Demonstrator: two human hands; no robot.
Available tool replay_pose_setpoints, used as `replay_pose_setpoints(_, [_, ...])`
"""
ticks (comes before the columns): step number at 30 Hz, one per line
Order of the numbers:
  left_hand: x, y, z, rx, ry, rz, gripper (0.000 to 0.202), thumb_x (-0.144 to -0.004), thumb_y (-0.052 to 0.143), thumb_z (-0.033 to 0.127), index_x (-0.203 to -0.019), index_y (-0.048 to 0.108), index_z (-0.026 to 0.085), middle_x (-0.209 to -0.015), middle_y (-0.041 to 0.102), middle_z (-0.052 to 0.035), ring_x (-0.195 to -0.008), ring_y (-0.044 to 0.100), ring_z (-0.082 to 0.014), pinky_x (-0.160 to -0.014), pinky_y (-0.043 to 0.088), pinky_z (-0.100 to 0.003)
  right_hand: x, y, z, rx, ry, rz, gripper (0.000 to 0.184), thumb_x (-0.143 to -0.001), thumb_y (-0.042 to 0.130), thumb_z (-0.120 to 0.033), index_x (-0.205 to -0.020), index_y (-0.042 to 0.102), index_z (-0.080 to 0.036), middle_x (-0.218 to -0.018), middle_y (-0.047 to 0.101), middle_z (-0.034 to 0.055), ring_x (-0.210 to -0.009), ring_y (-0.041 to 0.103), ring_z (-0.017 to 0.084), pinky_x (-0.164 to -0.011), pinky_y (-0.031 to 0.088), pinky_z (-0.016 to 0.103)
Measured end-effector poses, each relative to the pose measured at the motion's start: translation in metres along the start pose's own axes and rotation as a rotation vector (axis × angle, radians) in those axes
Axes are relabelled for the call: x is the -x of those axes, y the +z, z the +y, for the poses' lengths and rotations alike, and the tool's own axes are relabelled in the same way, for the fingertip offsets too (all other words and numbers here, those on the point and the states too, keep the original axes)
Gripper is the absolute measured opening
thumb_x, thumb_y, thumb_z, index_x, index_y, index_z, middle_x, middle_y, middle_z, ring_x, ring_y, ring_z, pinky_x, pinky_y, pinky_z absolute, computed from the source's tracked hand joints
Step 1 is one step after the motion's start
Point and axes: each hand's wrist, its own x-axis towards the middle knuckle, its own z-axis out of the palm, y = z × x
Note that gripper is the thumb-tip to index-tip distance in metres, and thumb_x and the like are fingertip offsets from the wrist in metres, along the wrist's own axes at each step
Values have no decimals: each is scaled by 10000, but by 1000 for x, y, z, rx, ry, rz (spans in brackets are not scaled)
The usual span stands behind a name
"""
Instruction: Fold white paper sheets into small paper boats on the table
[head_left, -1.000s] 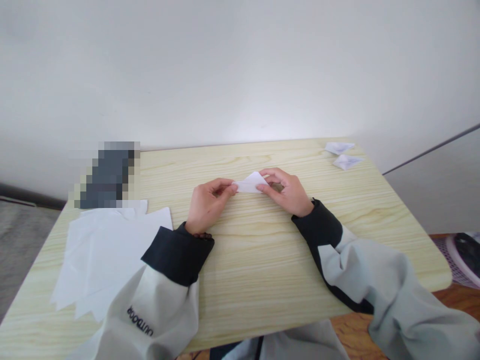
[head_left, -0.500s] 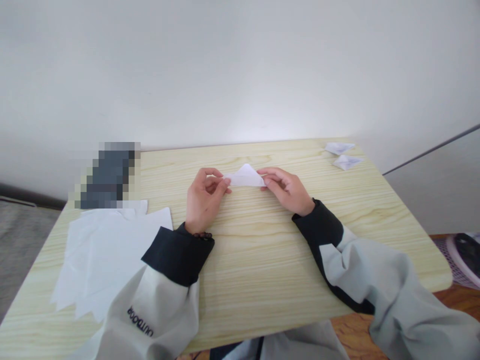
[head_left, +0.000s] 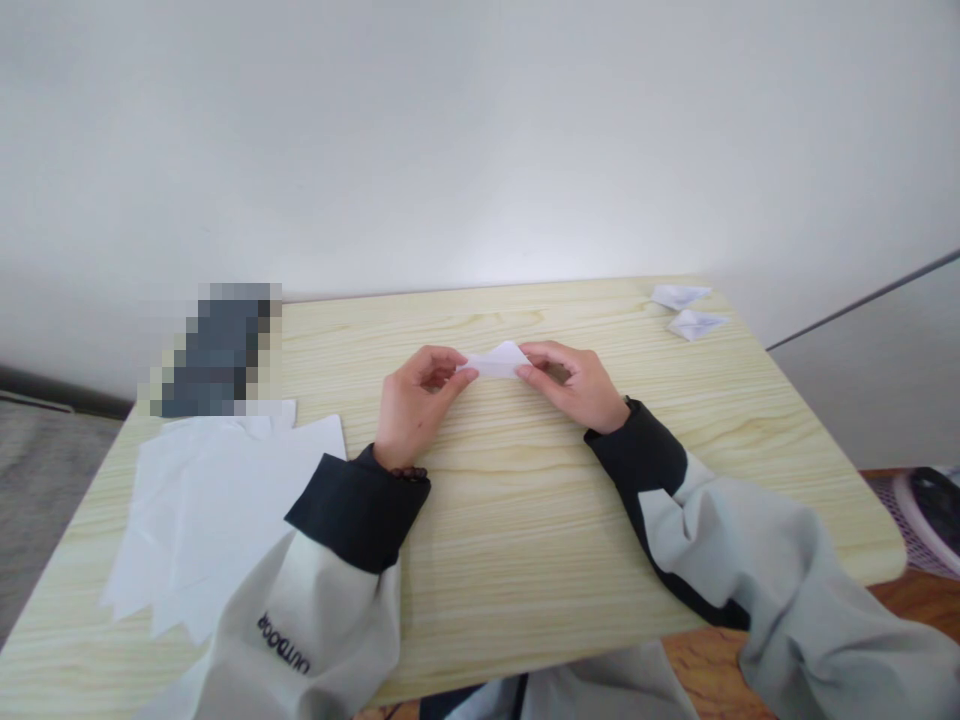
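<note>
Between my hands is a small piece of folded white paper (head_left: 495, 363), long and low with a blunt peak on its far edge. My left hand (head_left: 421, 398) pinches its left end between thumb and fingers. At the right end, my right hand (head_left: 571, 382) grips it the same way, thumb on the near side. The fingertips cover both ends of the paper. It is held over the middle of the wood-grain table (head_left: 510, 540), and I cannot tell if it touches the surface.
Two folded paper shapes (head_left: 696, 324) lie at the table's far right corner. Several loose white sheets (head_left: 232, 510) are spread at the left, near a dark blurred-out object (head_left: 217, 350). A wall (head_left: 480, 150) rises behind the table. A basket (head_left: 926, 525) stands at the right.
My left hand has shifted slightly right and nearer to me, closer to my right hand. The paper's peak has tipped lower, and my right thumb has moved inward along it.
</note>
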Motion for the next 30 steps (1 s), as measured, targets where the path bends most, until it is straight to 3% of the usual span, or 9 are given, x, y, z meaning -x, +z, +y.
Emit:
replay_pose_setpoints(5, [2,0,1,-76,9,-20,242,-755,682,409,-852,666,187,-861,705,-17,-708,639,-142,-670,513,-250,0,0,0,67,-32,53,159,-836,615,-312,-935,675,-203,-865,746,15,-768,706,161,-730,563,271])
replay_pose_setpoints(11, [3,1,3,-134,74,28,219,-788,645,385,-893,690,197,-945,721,-25,-867,657,-172,-750,540,-260,1,-1,-1,207,-173,76,144,-880,561,-286,-927,681,-221,-913,739,12,-820,693,157,-779,547,274])
replay_pose_setpoints(18, [4,0,2,-172,106,79,150,-790,644,342,-820,679,198,-877,717,4,-789,659,-137,-706,539,-229,3,0,0,276,-247,62,142,-896,543,-266,-945,673,-236,-927,739,2,-836,690,148,-788,535,262])
replay_pose_setpoints(30, [5,0,2,-261,155,104,156,-812,627,337,-874,701,215,-880,729,7,-745,667,-128,-673,542,-216,3,-1,-2,242,-194,65,135,-878,564,-289,-926,678,-236,-915,740,-6,-802,695,148,-746,551,255])
